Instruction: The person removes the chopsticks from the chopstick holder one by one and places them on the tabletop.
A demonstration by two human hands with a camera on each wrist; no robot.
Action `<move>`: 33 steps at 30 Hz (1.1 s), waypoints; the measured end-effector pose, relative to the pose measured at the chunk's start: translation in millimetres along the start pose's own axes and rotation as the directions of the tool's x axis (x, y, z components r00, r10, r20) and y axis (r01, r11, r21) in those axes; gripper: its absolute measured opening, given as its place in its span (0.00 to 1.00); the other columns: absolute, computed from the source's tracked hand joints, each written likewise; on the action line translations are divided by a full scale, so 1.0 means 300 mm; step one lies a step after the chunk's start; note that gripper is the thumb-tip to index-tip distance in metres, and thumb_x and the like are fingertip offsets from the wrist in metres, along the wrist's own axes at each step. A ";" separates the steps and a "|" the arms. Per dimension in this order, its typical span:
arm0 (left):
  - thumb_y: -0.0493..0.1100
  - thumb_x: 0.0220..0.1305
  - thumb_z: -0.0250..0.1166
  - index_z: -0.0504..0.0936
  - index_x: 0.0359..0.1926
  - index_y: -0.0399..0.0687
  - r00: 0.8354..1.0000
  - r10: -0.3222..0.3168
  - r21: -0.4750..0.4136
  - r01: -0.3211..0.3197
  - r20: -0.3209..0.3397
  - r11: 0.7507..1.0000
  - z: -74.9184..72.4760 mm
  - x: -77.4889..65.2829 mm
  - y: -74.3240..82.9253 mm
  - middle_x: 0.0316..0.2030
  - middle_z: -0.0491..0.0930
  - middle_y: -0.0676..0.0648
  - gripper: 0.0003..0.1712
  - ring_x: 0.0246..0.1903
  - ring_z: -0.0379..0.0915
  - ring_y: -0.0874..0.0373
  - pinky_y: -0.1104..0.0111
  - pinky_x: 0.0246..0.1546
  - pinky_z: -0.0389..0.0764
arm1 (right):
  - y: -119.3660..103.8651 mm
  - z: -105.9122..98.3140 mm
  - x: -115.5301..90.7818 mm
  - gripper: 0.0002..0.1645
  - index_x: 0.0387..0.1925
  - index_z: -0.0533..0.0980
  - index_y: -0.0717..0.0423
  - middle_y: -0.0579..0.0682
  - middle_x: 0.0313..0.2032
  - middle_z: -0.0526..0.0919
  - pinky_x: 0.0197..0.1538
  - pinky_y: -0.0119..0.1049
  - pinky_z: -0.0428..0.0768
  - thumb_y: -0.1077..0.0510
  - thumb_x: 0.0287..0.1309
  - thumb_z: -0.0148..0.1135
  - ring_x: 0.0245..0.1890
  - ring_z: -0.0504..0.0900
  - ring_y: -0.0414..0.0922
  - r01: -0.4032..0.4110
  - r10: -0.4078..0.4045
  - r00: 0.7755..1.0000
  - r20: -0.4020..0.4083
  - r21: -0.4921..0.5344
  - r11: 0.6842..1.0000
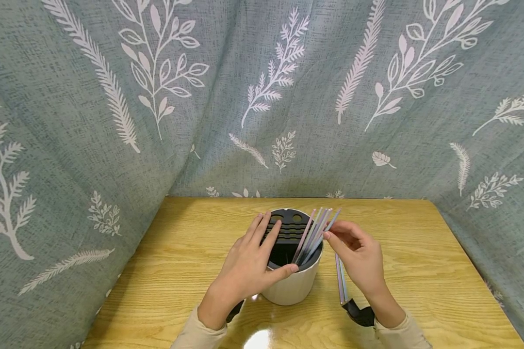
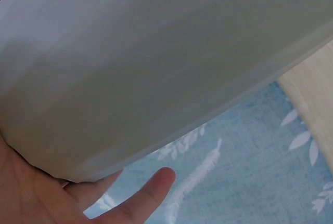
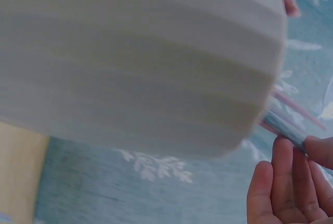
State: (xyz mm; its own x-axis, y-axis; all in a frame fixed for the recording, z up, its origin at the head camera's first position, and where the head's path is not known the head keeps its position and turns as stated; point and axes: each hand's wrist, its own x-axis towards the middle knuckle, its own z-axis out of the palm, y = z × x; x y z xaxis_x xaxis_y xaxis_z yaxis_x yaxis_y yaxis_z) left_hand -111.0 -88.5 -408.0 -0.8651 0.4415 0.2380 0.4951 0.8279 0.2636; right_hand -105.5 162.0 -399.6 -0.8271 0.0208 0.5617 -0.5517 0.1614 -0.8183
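Note:
A white ribbed pot (image 1: 288,291) stands on the table, with a black slotted insert (image 1: 288,232) in its mouth. Several thin pastel sticks (image 1: 306,235) lean out of its open part toward the right. My left hand (image 1: 249,264) spreads over the pot's left side, thumb at the front rim and fingers reaching over the insert. With thumb and fingertips, my right hand (image 1: 360,257) pinches a blue stick (image 3: 285,128) at the pot's right rim. The sticks' lower ends are hidden in the pot.
Two more pastel sticks (image 1: 340,281) lie on the wooden table (image 1: 419,271) beside the right wrist. A black wrist mount (image 1: 359,314) is near their front ends. Patterned curtain cloth (image 1: 310,160) hangs behind the table and along both sides.

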 end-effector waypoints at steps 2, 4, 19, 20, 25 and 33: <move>0.84 0.61 0.42 0.51 0.80 0.55 1.000 0.002 0.002 -0.002 -0.003 1.000 0.001 0.001 0.000 0.79 0.38 0.49 0.57 0.77 0.32 0.53 0.45 0.59 0.70 | -0.015 -0.009 0.015 0.13 0.45 0.81 0.69 0.55 0.38 0.86 0.41 0.29 0.81 0.76 0.56 0.67 0.39 0.86 0.40 0.013 -0.014 1.000 -0.022 -0.010 1.000; 0.83 0.61 0.42 0.51 0.80 0.55 1.000 0.004 0.003 -0.004 -0.007 1.000 0.002 0.001 0.001 0.79 0.38 0.49 0.57 0.77 0.33 0.52 0.45 0.59 0.70 | -0.030 -0.021 0.035 0.13 0.45 0.82 0.70 0.54 0.38 0.87 0.41 0.29 0.81 0.76 0.56 0.67 0.38 0.86 0.40 0.039 -0.039 0.998 -0.041 -0.024 0.999; 0.84 0.61 0.41 0.50 0.80 0.55 1.000 -0.002 -0.012 0.003 0.008 1.000 0.004 0.004 0.003 0.79 0.37 0.50 0.57 0.77 0.29 0.55 0.45 0.59 0.70 | -0.180 -0.171 0.184 0.11 0.38 0.75 0.89 0.64 0.35 0.86 0.42 0.33 0.82 0.86 0.50 0.61 0.33 0.88 0.49 0.302 -0.197 0.922 -0.334 0.300 0.905; 0.84 0.61 0.41 0.50 0.80 0.56 1.000 -0.003 -0.013 0.003 0.008 1.000 0.004 0.004 0.003 0.79 0.36 0.50 0.57 0.77 0.29 0.55 0.45 0.59 0.70 | -0.184 -0.186 0.193 0.11 0.38 0.74 0.90 0.66 0.35 0.86 0.44 0.35 0.83 0.87 0.50 0.60 0.34 0.88 0.51 0.321 -0.194 0.915 -0.353 0.346 0.882; 0.84 0.61 0.41 0.49 0.80 0.57 1.000 -0.007 -0.014 0.007 0.015 1.000 0.002 0.003 0.002 0.79 0.36 0.51 0.57 0.77 0.28 0.55 0.45 0.59 0.70 | -0.151 -0.267 0.214 0.13 0.42 0.72 0.91 0.69 0.38 0.84 0.46 0.40 0.83 0.86 0.52 0.60 0.37 0.87 0.54 0.260 -0.126 0.936 -0.329 0.403 0.878; 0.83 0.62 0.42 0.50 0.80 0.56 1.000 -0.003 -0.015 0.003 0.001 1.000 0.000 -0.001 -0.002 0.79 0.36 0.51 0.56 0.77 0.27 0.56 0.45 0.59 0.70 | 0.108 -0.314 0.185 0.18 0.52 0.81 0.68 0.45 0.38 0.87 0.43 0.28 0.81 0.60 0.65 0.67 0.36 0.86 0.40 -0.260 0.252 0.965 -0.077 -0.123 0.958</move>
State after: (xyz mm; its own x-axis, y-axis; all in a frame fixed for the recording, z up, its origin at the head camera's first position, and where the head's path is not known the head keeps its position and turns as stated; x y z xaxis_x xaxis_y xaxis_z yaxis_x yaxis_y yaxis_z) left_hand -111.1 -89.1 -408.3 -0.8664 0.4396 0.2366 0.4939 0.8239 0.2780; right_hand -159.2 261.3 -383.5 -0.9285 0.1363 0.3454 -0.3006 0.2702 -0.9147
